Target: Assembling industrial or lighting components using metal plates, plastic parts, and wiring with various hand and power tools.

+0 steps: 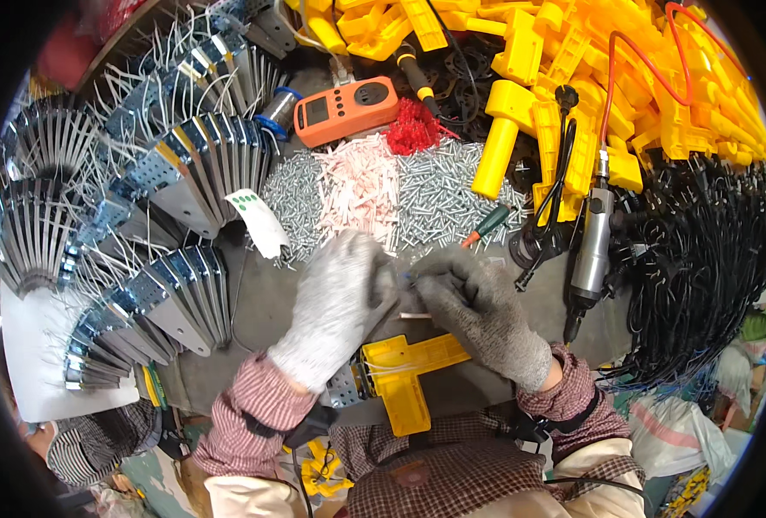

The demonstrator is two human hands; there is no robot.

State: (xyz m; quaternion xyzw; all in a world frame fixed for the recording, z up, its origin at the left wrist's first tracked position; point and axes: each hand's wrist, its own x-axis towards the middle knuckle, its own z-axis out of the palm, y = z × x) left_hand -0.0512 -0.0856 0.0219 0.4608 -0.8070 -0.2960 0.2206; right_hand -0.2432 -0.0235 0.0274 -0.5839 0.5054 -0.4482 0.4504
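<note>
Head view, looking down on a crowded worktop (271,302): two hands in grey knit gloves meet over a yellow plastic housing (409,371) that lies just in front of the person's body, a metal bracket at its left end. The left hand (335,302) is curled with its fingers closed toward the middle; the right hand (478,306) pinches inward beside it, and a thin white wire (415,316) shows just below where the fingertips meet. Whether either hand truly grips the wire cannot be told, since the gloves hide the contact. The housing is T-shaped, bright yellow and hollow, with thin white wires running along its channel; it looks light and rigid, likely best held by its broad stem, while the wires seem limp and easily snagged, so a fingertip pinch would suit them. Beyond the hands lie heaps of silver screws (439,194) and pale pink plastic pieces (361,186), an orange handheld meter (346,110) and a grey powered screwdriver (592,246) on a red cord. Fanned stacks of metal plates (184,177) with blue-grey brackets fill the left side, yellow housings (573,78) are piled at the back, and black cords (702,268) are massed on the right.
</note>
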